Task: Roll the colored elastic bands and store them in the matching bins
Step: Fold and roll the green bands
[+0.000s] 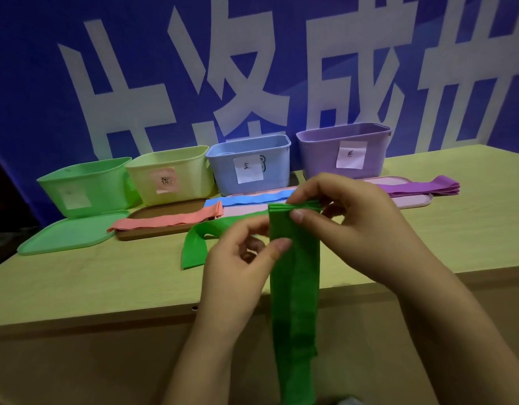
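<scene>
Both hands are raised above the table [77,287], working the green band [295,287].

Right hand [357,223]: thumb and forefinger are curled and pinch the band's top edge, where several layers are stacked in a fold. The thumb tip lies on the near face of the fold; the other fingers curl behind it.

Left hand [238,258]: thumb pressed against the band's left edge just below the fold, fingers curled behind the strip. Grip is light but closed on the band.

The green band hangs straight down from the pinch, past the table's front edge, to the bottom of the view. A second length of green loops away to the left and lies on the table.

Along the back of the table, from left: green bin [85,185], yellow bin [170,173], blue bin [249,163], purple bin [343,150], each with a paper label.

A green lid [65,232] lies before the green bin. The pink band [164,220] lies flat on a brown lid [153,233], the blue band [252,197] in front of the blue bin, and the purple band [422,187] on a pink lid [413,203].
</scene>
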A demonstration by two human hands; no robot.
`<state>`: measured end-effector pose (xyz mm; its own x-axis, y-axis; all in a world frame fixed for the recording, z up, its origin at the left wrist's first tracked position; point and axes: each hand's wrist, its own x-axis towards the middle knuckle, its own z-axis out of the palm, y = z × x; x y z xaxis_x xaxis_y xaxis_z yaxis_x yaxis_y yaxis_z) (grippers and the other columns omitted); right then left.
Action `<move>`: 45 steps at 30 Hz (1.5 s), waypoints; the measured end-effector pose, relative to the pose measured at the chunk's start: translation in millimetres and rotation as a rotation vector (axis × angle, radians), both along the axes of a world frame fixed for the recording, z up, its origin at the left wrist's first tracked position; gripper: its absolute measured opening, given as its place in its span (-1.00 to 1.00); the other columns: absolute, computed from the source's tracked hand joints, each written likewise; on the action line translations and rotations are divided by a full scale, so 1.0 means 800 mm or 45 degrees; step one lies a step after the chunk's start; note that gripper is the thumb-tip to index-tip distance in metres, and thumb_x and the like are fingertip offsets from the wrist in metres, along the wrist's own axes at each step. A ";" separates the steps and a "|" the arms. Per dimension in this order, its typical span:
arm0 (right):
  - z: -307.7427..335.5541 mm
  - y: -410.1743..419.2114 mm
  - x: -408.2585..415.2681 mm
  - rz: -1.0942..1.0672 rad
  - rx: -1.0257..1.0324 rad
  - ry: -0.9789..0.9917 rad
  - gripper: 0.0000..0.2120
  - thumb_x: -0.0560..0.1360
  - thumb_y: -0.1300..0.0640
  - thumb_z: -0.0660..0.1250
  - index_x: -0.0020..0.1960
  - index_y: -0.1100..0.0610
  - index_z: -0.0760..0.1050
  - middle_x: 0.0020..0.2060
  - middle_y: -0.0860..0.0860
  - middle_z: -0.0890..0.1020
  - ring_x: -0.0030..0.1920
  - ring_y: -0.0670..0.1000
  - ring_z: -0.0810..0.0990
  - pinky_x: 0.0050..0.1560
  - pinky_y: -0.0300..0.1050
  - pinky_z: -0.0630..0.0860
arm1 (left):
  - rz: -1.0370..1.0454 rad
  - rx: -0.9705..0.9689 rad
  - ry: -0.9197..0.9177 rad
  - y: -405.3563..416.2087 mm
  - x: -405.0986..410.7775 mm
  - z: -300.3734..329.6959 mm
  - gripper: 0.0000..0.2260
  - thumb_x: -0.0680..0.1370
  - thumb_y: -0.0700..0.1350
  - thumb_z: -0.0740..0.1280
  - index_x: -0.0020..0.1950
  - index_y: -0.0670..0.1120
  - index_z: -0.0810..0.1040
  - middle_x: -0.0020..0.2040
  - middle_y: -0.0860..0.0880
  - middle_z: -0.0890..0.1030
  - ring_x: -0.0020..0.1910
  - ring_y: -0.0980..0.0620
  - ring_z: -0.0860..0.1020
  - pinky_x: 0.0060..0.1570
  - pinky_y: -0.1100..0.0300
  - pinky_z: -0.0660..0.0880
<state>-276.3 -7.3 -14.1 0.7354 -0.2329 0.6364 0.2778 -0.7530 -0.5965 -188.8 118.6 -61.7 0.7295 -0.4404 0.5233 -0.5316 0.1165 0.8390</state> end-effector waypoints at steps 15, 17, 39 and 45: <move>0.013 0.022 0.018 0.014 0.021 -0.191 -0.81 0.46 0.15 0.37 -0.12 -0.14 0.48 -0.19 -0.30 0.56 0.00 -0.26 0.52 -0.06 -0.36 0.53 | -0.052 -0.013 0.139 0.005 -0.020 0.001 -0.83 0.49 -0.20 0.37 -0.09 0.09 0.63 -0.35 0.20 0.63 -0.36 0.26 0.55 -0.33 0.41 0.45; 0.013 0.025 0.019 0.042 0.053 -0.200 -0.82 0.46 0.18 0.38 -0.12 -0.10 0.50 -0.18 -0.26 0.59 -0.02 -0.23 0.56 -0.06 -0.32 0.55 | -0.050 -0.066 0.156 0.003 -0.019 -0.001 -0.82 0.48 -0.20 0.38 -0.12 0.10 0.63 -0.25 0.14 0.69 -0.22 0.20 0.62 -0.22 0.34 0.53; 0.066 -0.036 0.076 0.037 1.031 -0.467 -0.89 0.48 0.29 0.34 -0.11 0.09 0.53 -0.21 0.04 0.63 -0.11 0.02 0.65 -0.18 -0.19 0.58 | -0.066 0.103 0.442 0.037 0.017 -0.077 -0.82 0.45 -0.30 0.40 0.01 -0.11 0.57 -0.13 -0.05 0.71 -0.10 -0.03 0.67 -0.05 0.03 0.60; 0.072 -0.024 0.071 0.071 0.878 -0.436 -0.90 0.48 0.24 0.35 -0.08 0.05 0.53 -0.13 0.03 0.64 -0.04 0.00 0.65 -0.07 -0.14 0.59 | -0.040 -0.042 0.536 0.031 0.016 -0.094 -0.76 0.29 -0.13 0.44 -0.13 -0.20 0.52 -0.18 -0.18 0.67 -0.13 -0.12 0.64 -0.05 -0.02 0.58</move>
<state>-219.7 -26.5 43.3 0.5461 -0.6276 0.5549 0.5578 -0.2217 -0.7998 -175.6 143.5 -136.7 0.8691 -0.4539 0.1966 -0.1388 0.1577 0.9777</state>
